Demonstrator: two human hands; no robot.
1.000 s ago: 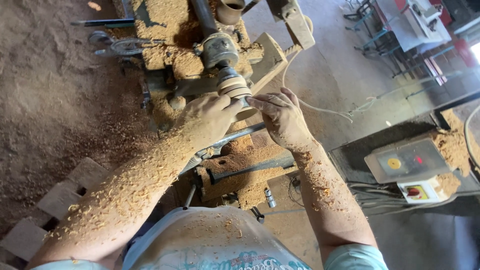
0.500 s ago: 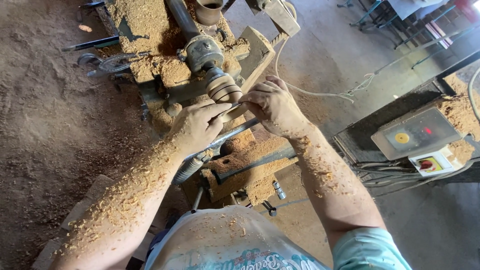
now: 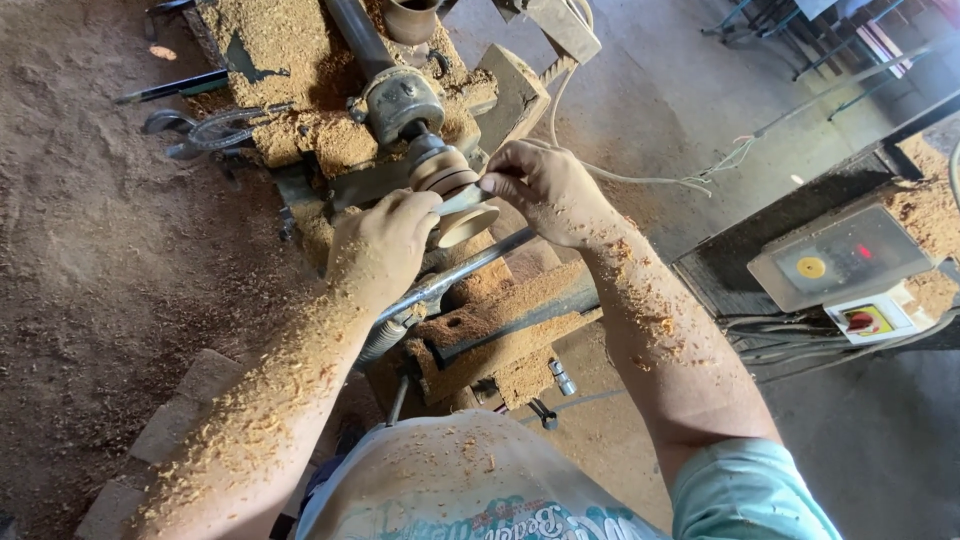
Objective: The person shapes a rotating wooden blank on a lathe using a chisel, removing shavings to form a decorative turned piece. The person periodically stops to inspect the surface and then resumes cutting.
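A round wooden workpiece (image 3: 452, 196) sits on the spindle of a sawdust-covered wood lathe (image 3: 400, 102) in the head view. My left hand (image 3: 378, 246) is closed around a long metal turning tool (image 3: 462, 272), its fingers right beside the workpiece. My right hand (image 3: 545, 188) pinches a small strip, probably sandpaper, against the workpiece's right side; what it is stays unclear. Both forearms are coated in wood shavings.
Sawdust heaps (image 3: 110, 260) cover the ground at left, with metal tools (image 3: 195, 130) lying by the lathe. A grey control box (image 3: 838, 258) with cables stands at right. Concrete blocks (image 3: 185, 395) lie at lower left.
The view has shifted, and both hands stay at the workpiece. My right hand's fingertips have closed in on its right side.
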